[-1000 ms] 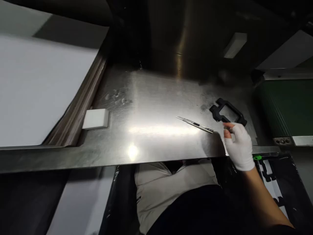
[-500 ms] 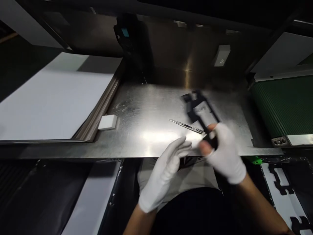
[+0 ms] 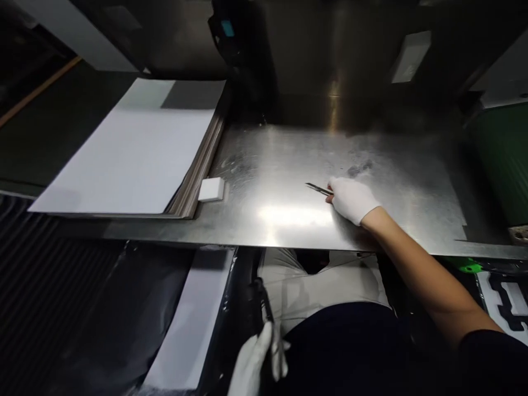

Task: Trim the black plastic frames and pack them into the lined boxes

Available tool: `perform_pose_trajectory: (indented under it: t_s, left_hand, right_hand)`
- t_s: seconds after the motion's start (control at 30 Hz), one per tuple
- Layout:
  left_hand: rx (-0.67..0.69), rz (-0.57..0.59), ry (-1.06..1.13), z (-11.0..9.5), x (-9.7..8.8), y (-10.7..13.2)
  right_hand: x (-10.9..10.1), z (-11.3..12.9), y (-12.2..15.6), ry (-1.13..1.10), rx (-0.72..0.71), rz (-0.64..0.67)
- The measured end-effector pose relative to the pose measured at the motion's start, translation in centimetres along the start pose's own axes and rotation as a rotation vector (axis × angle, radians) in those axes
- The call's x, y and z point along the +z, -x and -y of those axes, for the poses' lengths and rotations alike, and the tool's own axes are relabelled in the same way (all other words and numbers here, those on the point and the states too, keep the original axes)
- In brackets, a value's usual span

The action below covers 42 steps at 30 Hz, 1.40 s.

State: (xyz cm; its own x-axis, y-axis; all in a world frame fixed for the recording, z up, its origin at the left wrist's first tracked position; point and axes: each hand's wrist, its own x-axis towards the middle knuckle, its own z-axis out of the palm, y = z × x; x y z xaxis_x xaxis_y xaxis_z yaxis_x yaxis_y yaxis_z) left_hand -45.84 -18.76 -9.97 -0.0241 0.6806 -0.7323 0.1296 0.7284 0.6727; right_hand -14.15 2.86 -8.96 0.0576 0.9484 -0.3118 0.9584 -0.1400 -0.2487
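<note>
Item one: my right hand, gloved in white, lies on the steel counter with its fingers closed over the near end of a slim utility knife, whose blade end pokes out to the left, flat on the metal just right of the counter's middle. I judge the knife light, stiff and narrow, likely slick against the glove and the polished steel, and sharp at the exposed tip; the handle under my fingers is the place to hold it, never the bare end. Item two: my left hand, also gloved, hangs low below the counter's near edge, clamped on a thin dark part that stands up from it; what the part is I cannot tell. Item three: a stack of white sheets on the left, its right edge along the counter, with a small white block touching its near right corner. Item four: a green belt at the far right. Room: bare steel lies all round the knife, widest to the right and far side; the near edge of the counter sits close behind my wrist, and a dark wall closes the far side.
</note>
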Motion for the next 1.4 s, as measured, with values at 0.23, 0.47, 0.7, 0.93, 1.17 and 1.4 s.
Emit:
perform_pose_trajectory:
  t_s: [0.23, 0.47, 0.7, 0.93, 1.17, 1.4]
  left_hand:
    - [0.054, 0.247, 0.363, 4.6, 3.0, -2.3]
    - [-0.022, 0.278, 0.002, 3.9, 3.6, -2.5]
    - [0.063, 0.209, -0.177, 3.5, 4.5, -2.5]
    - [0.048, 0.160, -0.133, 3.5, 4.7, -2.5]
    - [-0.018, 0.078, -0.081, 3.1, 5.2, -2.7]
    - [-0.068, 0.073, -0.107, 3.7, 5.6, -2.5]
  right_hand:
    - [-2.1, -2.8, 4.7, -0.358, -0.042, 0.155]
    - [6.0, -1.0, 16.9, -0.703, -0.283, 0.770]
    - [13.3, 4.8, 19.4, -0.479, -0.222, 0.714]
    - [13.0, 6.0, 19.2, -0.406, -0.188, 0.681]
    - [12.9, 6.9, 19.0, -0.449, -0.067, 0.741]
    - [14.2, 6.7, 20.0, -0.498, -0.019, 0.706]
